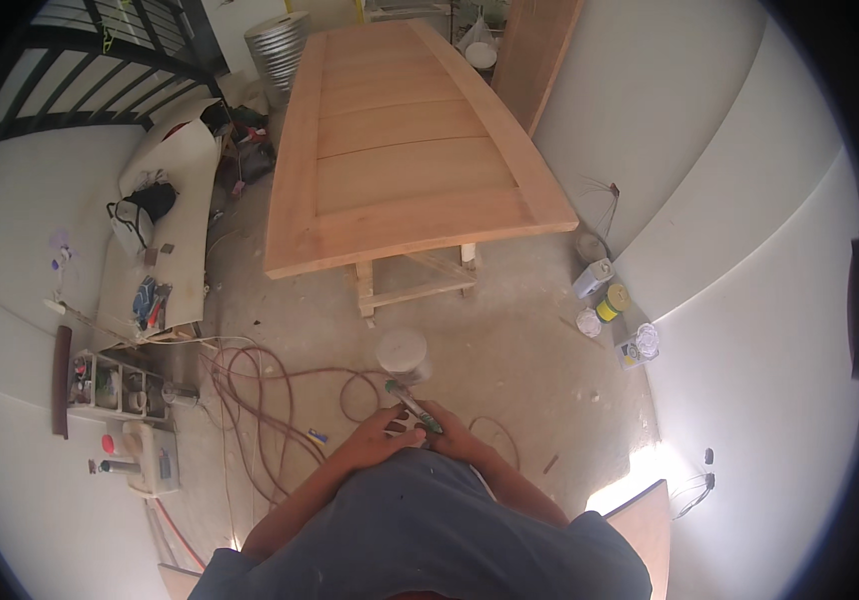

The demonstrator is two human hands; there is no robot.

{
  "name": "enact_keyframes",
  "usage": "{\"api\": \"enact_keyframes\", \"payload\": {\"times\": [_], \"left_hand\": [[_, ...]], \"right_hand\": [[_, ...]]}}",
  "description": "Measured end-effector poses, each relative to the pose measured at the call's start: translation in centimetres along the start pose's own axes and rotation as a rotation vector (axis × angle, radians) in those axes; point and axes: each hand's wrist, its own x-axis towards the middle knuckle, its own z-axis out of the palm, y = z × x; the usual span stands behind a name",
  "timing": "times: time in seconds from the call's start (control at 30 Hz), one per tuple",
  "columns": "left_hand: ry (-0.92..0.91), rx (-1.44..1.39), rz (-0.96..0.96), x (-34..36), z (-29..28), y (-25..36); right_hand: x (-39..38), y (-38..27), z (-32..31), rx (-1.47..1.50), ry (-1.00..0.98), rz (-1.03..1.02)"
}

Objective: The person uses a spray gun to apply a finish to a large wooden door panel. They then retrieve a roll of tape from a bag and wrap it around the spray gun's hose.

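Observation:
In front of my body, my right hand [443, 432] is closed around a slim, light-coloured tool with green ends [414, 405]; its exact kind is too small to tell. Close beside it is my left hand [382, 440], its thumb and fingers apart and nothing visible in them. Just beyond the tool, a round whitish tub [403, 352] stands on the floor. Farther off, a large panelled wooden door [400, 130] lies flat on a wooden trestle [416, 297].
Reddish hose [280, 375] coils across the floor at left. A compartmented crate [120, 388] and a plastic jug [153, 455] stand by the left wall. Cans, including a yellow one [613, 302], line the right wall. Tools and bags lie on a board [178, 270] at left.

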Motion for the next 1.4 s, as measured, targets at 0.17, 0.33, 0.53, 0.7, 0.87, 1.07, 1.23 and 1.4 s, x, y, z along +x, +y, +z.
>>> {"api": "enact_keyframes", "payload": {"times": [0.17,0.33,0.53,0.7,0.87,1.07,1.23,1.4], "left_hand": [[-0.041,0.003,-0.014,0.2,-0.5,1.3],[-0.099,-0.11,0.133,1.4,-3.1,-2.4],[-0.016,0.023,0.253,2.2,-8.3,-5.1],[-0.202,-0.127,0.442,1.4,-15.9,-1.1],[-0.33,-0.408,0.413,-0.7,-24.2,3.8],[-0.409,-0.45,0.388,-1.5,-29.8,4.8],[-0.374,-0.299,0.46,-1.8,-31.7,3.8],[-0.216,-0.252,0.572,-2.8,-31.7,4.1]], "right_hand": [[0.0,1.6,0.1,0.198,0.011,0.166],[1.4,1.6,1.6,0.203,0.108,0.254],[6.9,-6.5,3.6,0.388,0.319,0.25],[17.1,-14.8,6.8,0.839,0.497,-0.058],[25.8,-22.1,8.3,0.944,0.557,-0.169],[28.8,-25.4,11.3,0.873,0.669,-0.24],[29.6,-25.6,13.1,0.862,0.774,-0.258],[30.0,-26.0,14.0,0.862,0.802,-0.258]]}}
